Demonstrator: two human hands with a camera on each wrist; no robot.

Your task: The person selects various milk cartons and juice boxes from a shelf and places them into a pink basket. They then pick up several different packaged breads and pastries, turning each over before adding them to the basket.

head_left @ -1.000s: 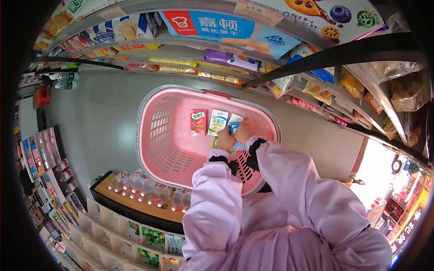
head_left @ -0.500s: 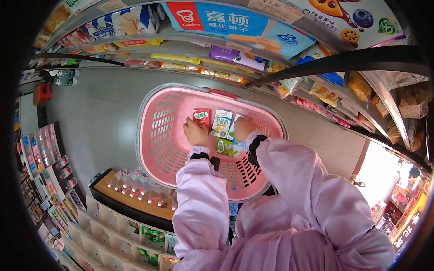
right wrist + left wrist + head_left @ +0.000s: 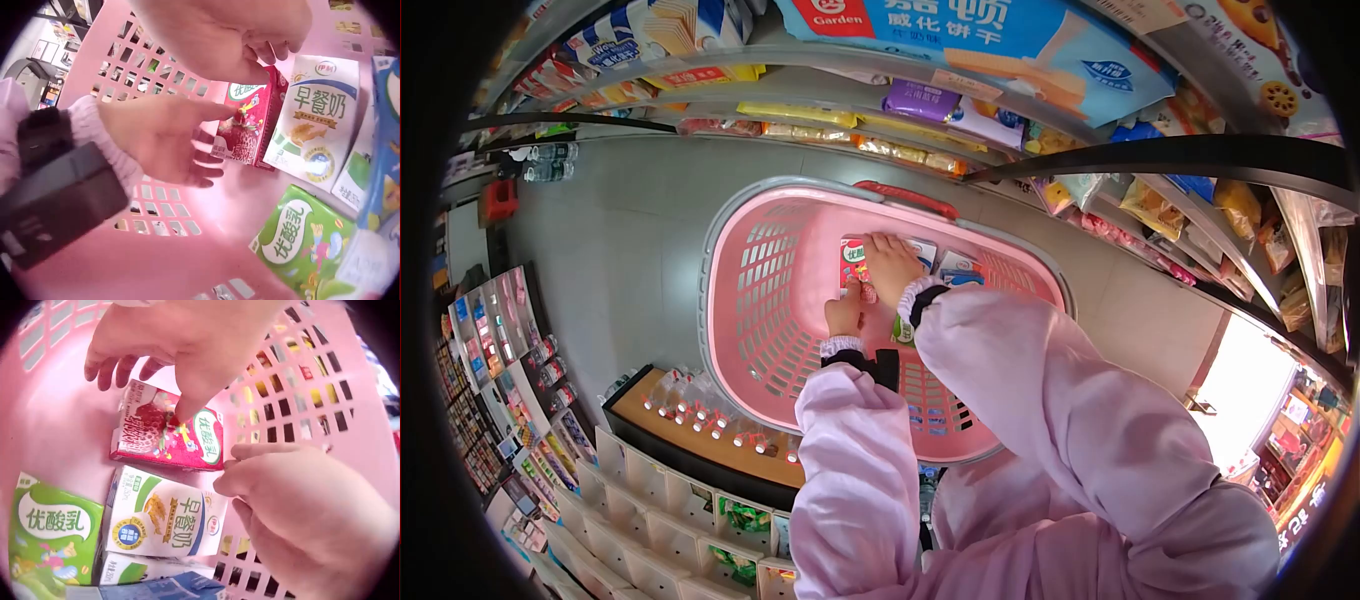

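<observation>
In the pink basket (image 3: 805, 215), a red milk-drink carton (image 3: 169, 428) lies flat at one end of a group of cartons. The thumb of my left hand (image 3: 159, 134) rests over its printed face, the other fingers loosely spread off its side. At the carton's far end is my right hand (image 3: 306, 512), its extended fingertips right at the edge. Next to the red carton lies a white breakfast-milk carton (image 3: 165, 512), which the right hand partly covers in the head view. A green carton (image 3: 53, 528), another white carton (image 3: 144, 570) and a blue pack (image 3: 162, 589) lie beside these.
Basket walls with slots rise around both hands, and a red handle (image 3: 905, 200) lies along the far rim. Beyond the basket stand snack shelves (image 3: 830, 65). Behind it on the left, bottles (image 3: 700, 400) stand on a wooden ledge above white compartments (image 3: 650, 490).
My right hand has moved left from the right-hand cartons to the red carton. My left hand, first among the right-hand cartons, went to the red one's left side, then slid slightly nearer me.
</observation>
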